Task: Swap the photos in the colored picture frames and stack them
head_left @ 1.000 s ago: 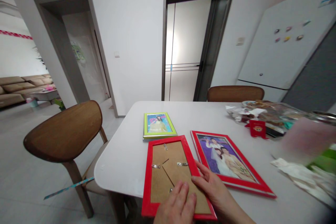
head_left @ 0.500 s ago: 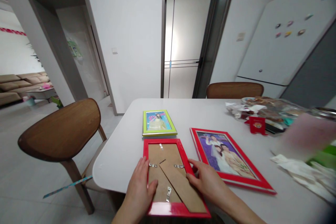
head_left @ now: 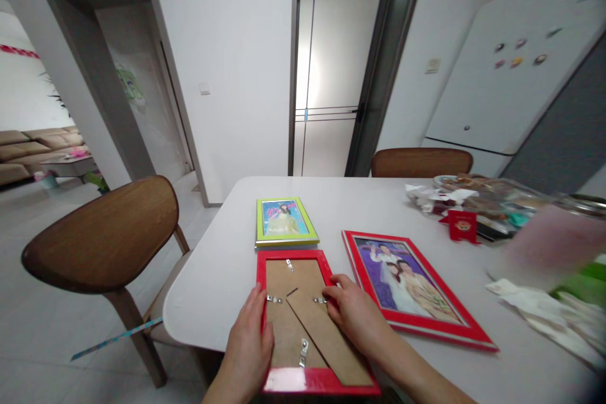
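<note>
A red picture frame (head_left: 296, 380) lies back side up at the table's near edge. Its brown backing board (head_left: 284, 322) carries a slanted stand leg (head_left: 331, 341) and small metal clips on all sides. My left hand (head_left: 250, 341) grips the frame's left edge, thumb resting on the backing. On the other side, my right hand (head_left: 357, 312) is closed at the right edge, its fingertips at the right metal clip (head_left: 319, 300) and partly covering it. Just beyond lies a yellow-green framed photo (head_left: 286, 221), face up. A larger red framed photo (head_left: 411, 278) lies to the right.
The white table (head_left: 208, 284) has a rounded left corner. At its right are a red card (head_left: 463, 226), plastic-wrapped items, a pinkish sheet (head_left: 544, 252) and white cloth or paper (head_left: 530, 309). Wooden chairs stand left (head_left: 104, 233) and behind (head_left: 421, 163).
My right hand has moved up and inward, from the frame's right edge to the right metal clip. My left thumb has drawn back slightly toward the left edge.
</note>
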Available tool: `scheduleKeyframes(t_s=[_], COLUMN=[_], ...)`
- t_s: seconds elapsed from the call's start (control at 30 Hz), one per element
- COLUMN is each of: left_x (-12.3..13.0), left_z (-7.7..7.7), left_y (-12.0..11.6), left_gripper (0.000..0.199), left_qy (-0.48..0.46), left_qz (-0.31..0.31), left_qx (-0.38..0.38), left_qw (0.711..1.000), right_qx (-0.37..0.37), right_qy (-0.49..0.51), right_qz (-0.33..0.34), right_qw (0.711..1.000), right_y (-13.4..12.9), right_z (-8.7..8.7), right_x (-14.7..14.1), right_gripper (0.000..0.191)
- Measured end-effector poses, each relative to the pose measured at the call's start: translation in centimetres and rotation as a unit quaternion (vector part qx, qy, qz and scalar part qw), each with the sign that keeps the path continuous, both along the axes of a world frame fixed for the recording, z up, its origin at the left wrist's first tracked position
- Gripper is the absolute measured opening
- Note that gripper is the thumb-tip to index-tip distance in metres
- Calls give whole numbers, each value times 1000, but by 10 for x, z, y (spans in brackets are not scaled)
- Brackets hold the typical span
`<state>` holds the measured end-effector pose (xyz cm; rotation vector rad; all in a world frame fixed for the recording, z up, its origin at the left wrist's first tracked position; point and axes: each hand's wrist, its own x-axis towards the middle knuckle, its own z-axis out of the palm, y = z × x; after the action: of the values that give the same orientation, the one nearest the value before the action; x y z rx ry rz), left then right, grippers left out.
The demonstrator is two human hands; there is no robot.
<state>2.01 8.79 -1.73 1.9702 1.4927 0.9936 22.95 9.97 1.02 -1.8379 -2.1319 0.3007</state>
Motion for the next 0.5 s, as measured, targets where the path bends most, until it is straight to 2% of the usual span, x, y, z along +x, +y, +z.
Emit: scheduleKeyframes(t_s=[0.27,0.4,0.5], left_x=[3,4,4], left_z=[-1,-1,-2], left_y=[-2,-3,-2], left_gripper=[47,48,48], left_qy=[44,43,39], left_qz=[0,8,13], left_qx=[4,8,9], left_qw=[999,999,999], right_qx=[25,85,77], right_qy=[-51,-27,12], right_qz=[-6,39,99], right_qw=[998,995,992], right_y=[5,3,5], right_z=[3,8,10], right_x=[-1,-19,-45], right_gripper=[24,22,21])
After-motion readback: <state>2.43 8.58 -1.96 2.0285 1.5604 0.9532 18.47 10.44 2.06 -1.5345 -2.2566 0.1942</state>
